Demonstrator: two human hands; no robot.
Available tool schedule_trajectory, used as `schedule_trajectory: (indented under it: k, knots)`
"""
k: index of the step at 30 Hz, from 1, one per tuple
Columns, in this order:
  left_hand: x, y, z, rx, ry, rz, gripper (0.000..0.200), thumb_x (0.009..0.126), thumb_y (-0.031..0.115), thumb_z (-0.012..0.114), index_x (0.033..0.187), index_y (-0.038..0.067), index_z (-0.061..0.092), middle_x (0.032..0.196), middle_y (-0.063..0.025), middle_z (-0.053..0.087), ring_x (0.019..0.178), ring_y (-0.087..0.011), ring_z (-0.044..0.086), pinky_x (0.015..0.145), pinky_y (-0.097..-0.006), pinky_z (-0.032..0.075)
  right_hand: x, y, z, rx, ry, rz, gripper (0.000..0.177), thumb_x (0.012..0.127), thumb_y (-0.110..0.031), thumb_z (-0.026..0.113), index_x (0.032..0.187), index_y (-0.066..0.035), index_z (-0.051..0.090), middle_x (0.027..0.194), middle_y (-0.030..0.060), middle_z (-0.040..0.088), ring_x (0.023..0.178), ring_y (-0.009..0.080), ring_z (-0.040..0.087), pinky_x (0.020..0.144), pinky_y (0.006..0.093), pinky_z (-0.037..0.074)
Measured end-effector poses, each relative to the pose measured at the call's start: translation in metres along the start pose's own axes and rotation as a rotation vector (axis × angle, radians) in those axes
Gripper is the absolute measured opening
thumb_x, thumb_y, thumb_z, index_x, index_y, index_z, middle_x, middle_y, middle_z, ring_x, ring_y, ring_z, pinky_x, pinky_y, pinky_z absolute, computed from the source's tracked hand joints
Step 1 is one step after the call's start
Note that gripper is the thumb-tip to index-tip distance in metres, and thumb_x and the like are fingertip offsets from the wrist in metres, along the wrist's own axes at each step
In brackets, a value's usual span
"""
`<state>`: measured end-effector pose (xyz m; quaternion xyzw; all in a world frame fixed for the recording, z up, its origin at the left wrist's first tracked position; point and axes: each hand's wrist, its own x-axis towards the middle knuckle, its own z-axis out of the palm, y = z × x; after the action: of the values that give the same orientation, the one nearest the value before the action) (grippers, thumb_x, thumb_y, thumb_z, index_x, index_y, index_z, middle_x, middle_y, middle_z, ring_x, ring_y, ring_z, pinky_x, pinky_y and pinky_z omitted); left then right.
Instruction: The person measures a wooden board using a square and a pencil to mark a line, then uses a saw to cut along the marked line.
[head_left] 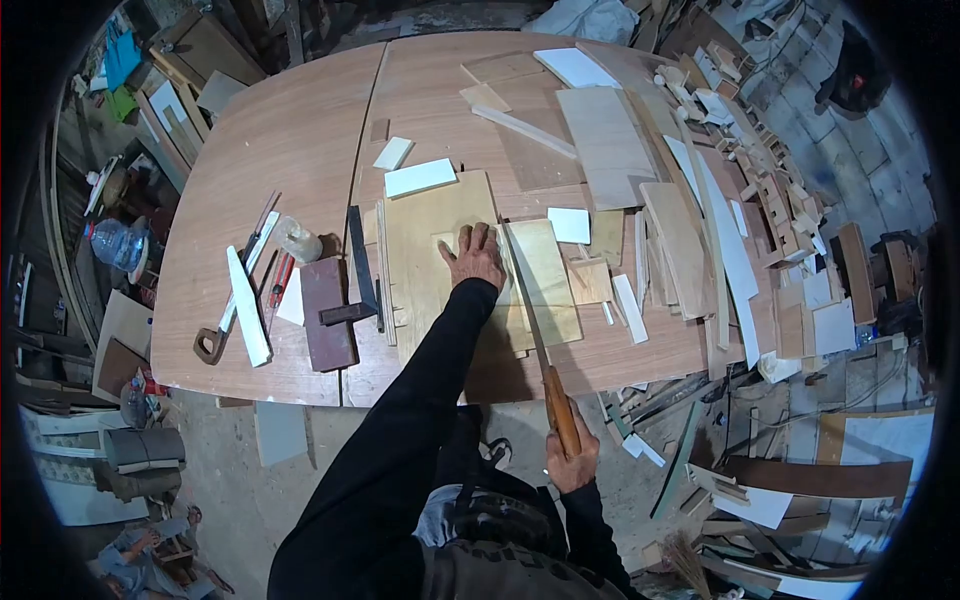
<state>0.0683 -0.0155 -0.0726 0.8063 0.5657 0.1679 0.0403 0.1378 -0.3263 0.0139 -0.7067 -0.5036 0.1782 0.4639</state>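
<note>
My left hand lies flat with its fingers spread on a light wooden board near the middle of the table. The orange wooden handle of a saw is wrapped in my right hand, just off the table's front edge. From there the long, narrow saw blade runs up along the right side of my left hand, over the light wood. Another pale wooden piece lies right of the blade.
On the table, a dark red block, a black square, a glass jar and a second saw lie left. Boards and strips cover the right side. Wood scraps lie on the floor.
</note>
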Motion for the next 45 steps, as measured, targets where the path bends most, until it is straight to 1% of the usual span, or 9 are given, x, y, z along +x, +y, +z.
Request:
schedule_trajectory:
  k: [2,16,24,28,32,34,35,37,45]
  knots:
    - [0.000,-0.001,0.000,-0.003,-0.006,0.004,0.042,0.086,0.019,0.049,0.128,0.016,0.052,0.138,-0.0009,0.041,0.133,-0.0228,0.032,0.103,-0.0686,0.019,0.009,-0.007,0.000,0.027,-0.077,0.165,0.060,0.072,0.002,0.055,0.131,-0.001,0.049,0.089,0.0273,0.064,0.065,0.0322,0.067,0.063,0.0367,0.052]
    - [0.000,0.002,-0.008,0.003,-0.037,0.001,0.043,0.087,0.018,0.049,0.130,0.017,0.052,0.140,-0.0007,0.041,0.134,-0.0245,0.032,0.104,-0.0692,0.017,0.030,0.008,0.023,0.006,0.007,0.022,0.060,0.074,0.002,0.053,0.133,-0.005,0.048,0.089,0.0254,0.064,0.066,0.0323,0.066,0.064,0.0351,0.052]
    - [0.000,0.001,-0.003,-0.014,-0.033,-0.008,0.045,0.084,0.016,0.052,0.129,0.017,0.052,0.139,-0.0006,0.040,0.134,-0.0233,0.031,0.104,-0.0689,0.017,0.015,-0.002,0.005,0.052,-0.066,0.207,0.060,0.073,0.002,0.054,0.133,-0.004,0.048,0.097,0.0248,0.065,0.071,0.0285,0.068,0.067,0.0341,0.052]
    - [0.002,0.001,-0.004,-0.021,-0.038,-0.009,0.047,0.083,0.016,0.053,0.129,0.017,0.052,0.139,-0.0003,0.040,0.134,-0.0233,0.031,0.104,-0.0689,0.017,0.024,0.004,0.014,0.014,0.000,0.015,0.061,0.073,0.002,0.054,0.133,-0.004,0.048,0.098,0.0238,0.066,0.069,0.0265,0.068,0.066,0.0330,0.053]
    - [0.000,-0.001,-0.004,-0.017,-0.048,-0.022,0.050,0.081,0.017,0.054,0.131,0.018,0.050,0.139,-0.0004,0.039,0.135,-0.0231,0.030,0.105,-0.0684,0.016,-0.001,-0.009,-0.004,0.017,-0.069,0.119,0.059,0.073,0.003,0.054,0.132,-0.004,0.049,0.101,0.0271,0.064,0.080,0.0325,0.069,0.071,0.0331,0.052]
    - [-0.001,0.002,-0.001,-0.017,-0.042,-0.010,0.051,0.081,0.017,0.054,0.132,0.019,0.049,0.140,-0.0006,0.039,0.135,-0.0231,0.030,0.105,-0.0682,0.016,0.013,-0.001,0.008,0.184,-0.096,0.356,0.060,0.072,0.003,0.055,0.131,-0.003,0.050,0.099,0.0263,0.065,0.078,0.0346,0.069,0.068,0.0335,0.053]
    - [0.000,0.002,0.001,-0.021,-0.036,-0.013,0.051,0.082,0.017,0.054,0.132,0.018,0.049,0.140,-0.0007,0.039,0.135,-0.0230,0.030,0.105,-0.0682,0.017,0.022,0.005,0.015,0.184,-0.094,0.353,0.060,0.072,0.003,0.055,0.131,-0.003,0.050,0.099,0.0263,0.065,0.078,0.0346,0.069,0.068,0.0335,0.053]
    - [0.003,-0.001,-0.003,-0.016,-0.027,-0.010,0.051,0.082,0.017,0.054,0.132,0.018,0.049,0.140,-0.0009,0.039,0.135,-0.0229,0.030,0.105,-0.0682,0.017,0.034,0.013,0.028,0.077,0.017,0.008,0.060,0.073,0.003,0.055,0.132,-0.003,0.049,0.096,0.0254,0.065,0.074,0.0327,0.069,0.066,0.0336,0.053]
    - [0.001,0.001,-0.004,-0.033,-0.038,-0.009,0.046,0.084,0.017,0.052,0.130,0.016,0.050,0.138,-0.0011,0.041,0.134,-0.0225,0.031,0.104,-0.0693,0.017,0.021,0.006,0.015,0.022,-0.037,0.117,0.058,0.074,0.001,0.054,0.131,-0.001,0.048,0.091,0.0261,0.065,0.076,0.0363,0.068,0.067,0.0349,0.052]
